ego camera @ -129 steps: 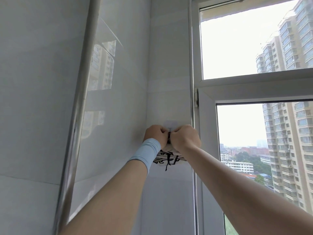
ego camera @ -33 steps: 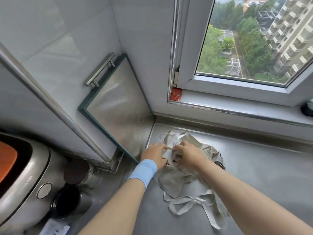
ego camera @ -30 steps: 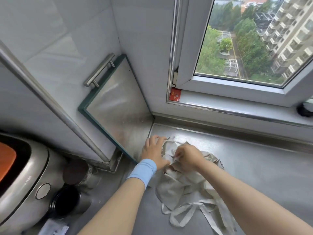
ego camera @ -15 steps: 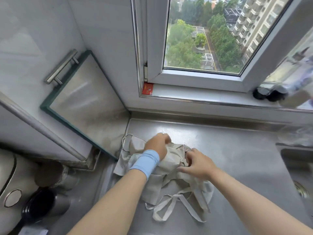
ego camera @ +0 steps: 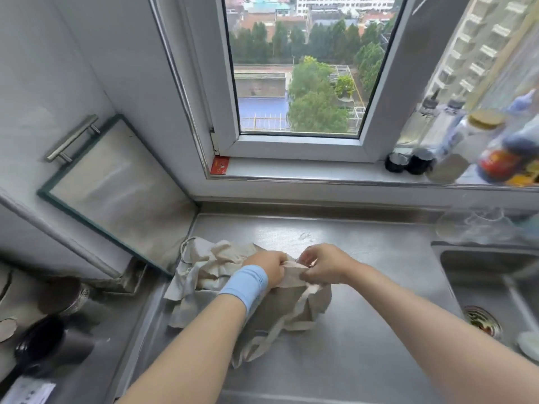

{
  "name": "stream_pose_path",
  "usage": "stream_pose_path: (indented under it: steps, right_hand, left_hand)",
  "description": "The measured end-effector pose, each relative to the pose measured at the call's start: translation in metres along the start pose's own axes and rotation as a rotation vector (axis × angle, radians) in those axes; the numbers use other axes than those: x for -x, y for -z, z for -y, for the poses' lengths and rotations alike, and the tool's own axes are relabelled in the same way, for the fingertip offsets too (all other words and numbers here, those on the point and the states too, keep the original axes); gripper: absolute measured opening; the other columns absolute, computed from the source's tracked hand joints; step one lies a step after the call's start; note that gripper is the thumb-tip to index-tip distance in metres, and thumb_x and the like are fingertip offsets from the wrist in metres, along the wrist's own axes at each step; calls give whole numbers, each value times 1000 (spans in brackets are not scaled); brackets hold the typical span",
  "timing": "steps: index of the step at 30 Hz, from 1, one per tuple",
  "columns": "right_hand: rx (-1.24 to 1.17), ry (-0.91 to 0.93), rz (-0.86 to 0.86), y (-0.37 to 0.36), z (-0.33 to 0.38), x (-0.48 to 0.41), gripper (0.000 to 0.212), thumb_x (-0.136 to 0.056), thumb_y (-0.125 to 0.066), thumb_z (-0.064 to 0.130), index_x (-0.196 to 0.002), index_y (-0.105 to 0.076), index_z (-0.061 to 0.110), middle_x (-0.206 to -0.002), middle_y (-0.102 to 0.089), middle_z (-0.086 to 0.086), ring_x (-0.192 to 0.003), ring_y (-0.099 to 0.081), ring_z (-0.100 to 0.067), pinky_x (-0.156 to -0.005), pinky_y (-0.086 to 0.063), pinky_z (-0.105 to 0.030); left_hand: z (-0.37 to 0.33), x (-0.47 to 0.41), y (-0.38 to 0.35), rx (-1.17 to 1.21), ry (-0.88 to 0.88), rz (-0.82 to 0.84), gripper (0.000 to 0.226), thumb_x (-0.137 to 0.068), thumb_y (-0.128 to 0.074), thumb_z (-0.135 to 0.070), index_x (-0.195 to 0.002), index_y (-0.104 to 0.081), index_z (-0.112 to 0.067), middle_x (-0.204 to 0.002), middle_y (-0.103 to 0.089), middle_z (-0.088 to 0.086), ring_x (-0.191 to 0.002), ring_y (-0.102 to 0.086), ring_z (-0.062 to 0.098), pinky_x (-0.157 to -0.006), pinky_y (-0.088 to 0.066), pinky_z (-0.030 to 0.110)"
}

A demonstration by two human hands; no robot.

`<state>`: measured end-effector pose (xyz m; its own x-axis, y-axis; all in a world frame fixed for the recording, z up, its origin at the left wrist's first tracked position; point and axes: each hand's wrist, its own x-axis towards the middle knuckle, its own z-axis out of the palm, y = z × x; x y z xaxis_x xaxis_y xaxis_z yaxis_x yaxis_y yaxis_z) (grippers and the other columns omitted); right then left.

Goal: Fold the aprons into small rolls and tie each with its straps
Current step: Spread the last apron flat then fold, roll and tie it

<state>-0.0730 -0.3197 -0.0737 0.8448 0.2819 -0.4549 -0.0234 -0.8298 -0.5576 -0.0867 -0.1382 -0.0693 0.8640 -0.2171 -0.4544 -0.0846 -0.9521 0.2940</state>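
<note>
Apron (ego camera: 221,266): crumpled on counter (ego camera: 364,258), unrolled, straps (ego camera: 271,336) loose; I have left hand (ego camera: 269,265) and right hand (ego camera: 323,262) pinching its top edge; folding, rolling, tying all remain.

apron (ego camera: 213,266): now down on counter (ego camera: 364,258) | left grip (ego camera: 268,268), right grip (ego camera: 323,263): pinching lifted edge

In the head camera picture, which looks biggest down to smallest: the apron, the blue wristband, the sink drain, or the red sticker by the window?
1. Beige apron: largest.
2. Blue wristband and sink drain: nearly alike. The wristband is nearer the camera, so I won't rank them.
3. Red sticker: smallest.
</note>
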Motion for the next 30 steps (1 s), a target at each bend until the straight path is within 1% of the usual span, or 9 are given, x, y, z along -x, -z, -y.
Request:
stream_pose_path:
  steps: [6, 10, 14, 16, 18, 23, 25, 28, 30]
  right_hand:
    - [-86, 28, -7, 44, 2, 16, 17, -75, -75, 34, -62, -74, 24, -60, -67, 7, -61, -57, -8, -55, -44, -22]
    - [-266, 169, 30, 56, 30, 31, 24, -79, -77, 34, -66, -74, 14, -57, -59, 2, -56, -58, -12, -55, -42, -24]
    - [-671, 184, 122, 70, 36, 58, 37, -87, -60, 48, -93, -73, 14, -88, -75, -2, -85, -70, -20, -80, -46, -35]
    - [-754, 202, 115, 69, 26, 68, 39, -81, -54, 38, -110, -69, 16, -109, -73, -5, -102, -65, -23, -82, -45, -33]
    - [-564, 230, 54, 61, 16, 80, 40, -87, -56, 21, -127, -61, 21, -125, -64, -1, -113, -58, -20, -80, -45, -25]
    - [105, 191, -182, 38, 16, 108, 106, -70, -68, 9, -154, -11, 39, -154, -35, 8, -136, -42, -22, -105, -38, -35]
    - [34, 238, -314, 29, 31, 122, 93, -69, -79, 22, -145, -28, 40, -145, -50, 9, -128, -52, -23, -103, -37, -39]
    - [-123, 283, -516, 17, 63, 144, 24, -78, -76, 36, -99, -65, 37, -110, -71, 11, -104, -64, -18, -94, -45, -35]
    - [-332, 308, -556, 16, 81, 156, 5, -83, -73, 30, -80, -69, 31, -94, -73, 10, -92, -67, -16, -88, -50, -34]
  left_hand:
    - [-30, 24, 27, -116, 136, -101, 34, -94, -40, -19, -122, -55, -32, -121, -62, 1, -109, -55, 27, -87, -41, 32]
    - [-53, 41, 31, 150, 51, -269, 29, -92, -47, -24, -117, -57, -34, -108, -67, -3, -100, -60, 26, -88, -48, 34]
    - [-53, 62, 45, 234, 125, -345, 10, -88, -52, -22, -89, -62, -23, -80, -62, -3, -82, -59, 27, -70, -47, 32]
    - [-48, 73, 54, 396, 168, -386, 16, -89, -52, -27, -81, -62, -17, -76, -64, 2, -76, -61, 30, -69, -51, 35]
    - [-47, 89, 66, 603, 182, -406, 24, -91, -48, -28, -76, -59, -14, -71, -61, 6, -65, -56, 28, -63, -51, 35]
    - [-58, 141, 101, 946, 144, -433, 26, -98, -38, -8, -92, -63, -11, -77, -63, 12, -63, -60, 23, -52, -53, 26]
    - [-60, 168, 111, 1090, 151, -470, 28, -100, -37, -5, -88, -61, -13, -72, -59, 11, -58, -55, 22, -47, -52, 25]
    - [-49, 217, 123, 1179, 136, -415, 26, -98, -41, -6, -94, -66, -11, -75, -65, 15, -60, -61, 26, -61, -58, 39]
    - [-39, 247, 130, 1155, 101, -388, 26, -99, -42, -9, -99, -68, -8, -87, -70, 17, -70, -67, 30, -67, -60, 42]
